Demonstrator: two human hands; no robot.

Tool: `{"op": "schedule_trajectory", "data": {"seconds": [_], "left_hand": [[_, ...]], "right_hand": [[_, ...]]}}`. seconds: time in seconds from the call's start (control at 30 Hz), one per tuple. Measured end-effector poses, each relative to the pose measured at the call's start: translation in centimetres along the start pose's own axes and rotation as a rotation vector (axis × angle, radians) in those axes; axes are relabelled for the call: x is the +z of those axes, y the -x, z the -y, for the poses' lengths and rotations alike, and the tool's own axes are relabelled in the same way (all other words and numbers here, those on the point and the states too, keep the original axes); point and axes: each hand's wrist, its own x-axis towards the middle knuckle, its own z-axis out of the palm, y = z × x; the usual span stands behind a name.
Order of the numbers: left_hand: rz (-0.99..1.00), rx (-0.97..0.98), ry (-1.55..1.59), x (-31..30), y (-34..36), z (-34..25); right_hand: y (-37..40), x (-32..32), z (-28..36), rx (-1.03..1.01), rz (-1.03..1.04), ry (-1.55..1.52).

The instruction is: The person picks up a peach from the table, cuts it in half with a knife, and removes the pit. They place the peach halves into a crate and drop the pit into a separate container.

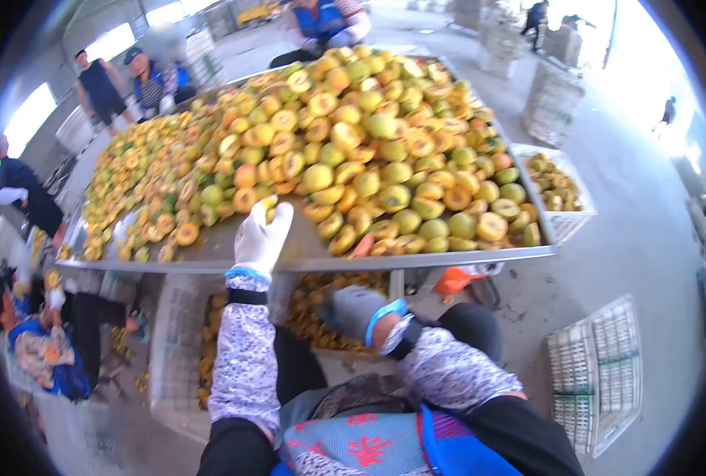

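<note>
A large heap of halved yellow peaches [353, 135] covers much of a metal-rimmed table [448, 260] before me. At the near edge, my left hand [261, 238], in a white glove, is closed with a small yellow piece of peach [270, 208] between thumb and fingers. My right hand [351, 311], in a grey glove and smeared by motion, is lower down, in front of the table edge. It hangs over a crate of peach pieces [321, 289] under the table. Whether it holds anything cannot be made out.
A white crate of peaches [559, 186] stands at the table's right corner. Stacked white crates [595, 373] sit on the floor to my right. A co-worker [51, 341] sits at left, another [325, 24] across the table. An orange object [456, 279] lies below the table rim.
</note>
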Motion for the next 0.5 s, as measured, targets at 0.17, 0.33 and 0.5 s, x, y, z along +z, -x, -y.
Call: {"op": "schedule_trajectory", "data": {"seconds": [0.17, 0.33, 0.5], "left_hand": [[0.236, 0.191, -0.289, 11.8, -6.3, 2.5], [0.271, 0.190, -0.234, 8.4, -5.1, 0.0], [0.467, -0.065, 0.217, 5.2, -4.0, 0.7]], "right_hand": [[0.3, -1.8, 1.3, 0.090, 0.091, -0.043], [1.6, -3.0, 1.9, 0.117, 0.096, -0.056], [2.6, -4.8, 2.3, 0.105, 0.088, -0.133]]}}
